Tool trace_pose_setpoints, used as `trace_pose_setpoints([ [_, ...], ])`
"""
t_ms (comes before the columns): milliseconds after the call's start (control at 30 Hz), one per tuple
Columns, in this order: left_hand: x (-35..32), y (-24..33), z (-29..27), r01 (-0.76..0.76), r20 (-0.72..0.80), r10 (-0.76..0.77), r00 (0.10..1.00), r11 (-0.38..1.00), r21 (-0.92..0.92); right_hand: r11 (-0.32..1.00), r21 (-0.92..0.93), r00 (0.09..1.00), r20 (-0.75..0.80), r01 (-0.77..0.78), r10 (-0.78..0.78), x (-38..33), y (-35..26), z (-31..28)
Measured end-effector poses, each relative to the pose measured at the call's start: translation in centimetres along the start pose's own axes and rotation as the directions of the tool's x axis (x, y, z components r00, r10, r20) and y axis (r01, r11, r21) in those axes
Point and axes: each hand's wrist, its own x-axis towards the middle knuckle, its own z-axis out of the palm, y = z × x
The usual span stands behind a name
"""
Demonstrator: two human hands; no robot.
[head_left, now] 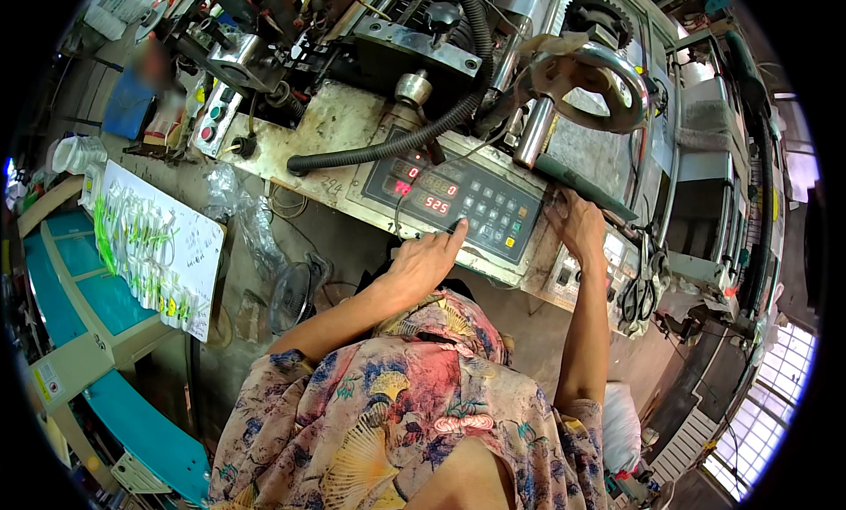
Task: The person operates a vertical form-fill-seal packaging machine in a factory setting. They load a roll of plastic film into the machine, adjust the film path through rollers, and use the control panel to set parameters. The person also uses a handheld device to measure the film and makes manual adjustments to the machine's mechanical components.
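Observation:
My left hand (425, 261) reaches to a dark control panel (419, 168) with red lit digits and a keypad (492, 208). Its index finger is stretched out with the tip at a key on the keypad's left side; I see nothing held. My right hand (577, 226) lies on the metal housing at the panel's right end, fingers stretched forward near a dark green bar (586, 188). No object shows in it, and part of its fingers is hard to make out. Below it, a smaller switch panel (564, 276) is partly covered by my wrist.
Above the panel stand a metal handwheel (630, 78), a gear (599, 18) and a black corrugated hose (379, 153). Scissors (638, 298) hang at the right. On the left are a white board (207, 237) with green-white pieces, a small fan (293, 294) and push buttons (211, 122).

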Motion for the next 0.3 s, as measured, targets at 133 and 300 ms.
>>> trace_pose_setpoints([
  [133, 0.7, 0.1, 0.4, 0.021, 0.022, -0.022, 1.000, 0.998, 0.059, 1.000, 0.022, 1.000, -0.017, -0.006, 0.006, 0.0, -0.1, -0.1],
  [300, 1.1, 0.1, 0.6, 0.016, 0.066, -0.023, 0.998, 0.994, 0.110, 0.996, 0.008, 0.993, 0.080, -0.084, 0.083, 0.2, -0.7, -1.2],
])
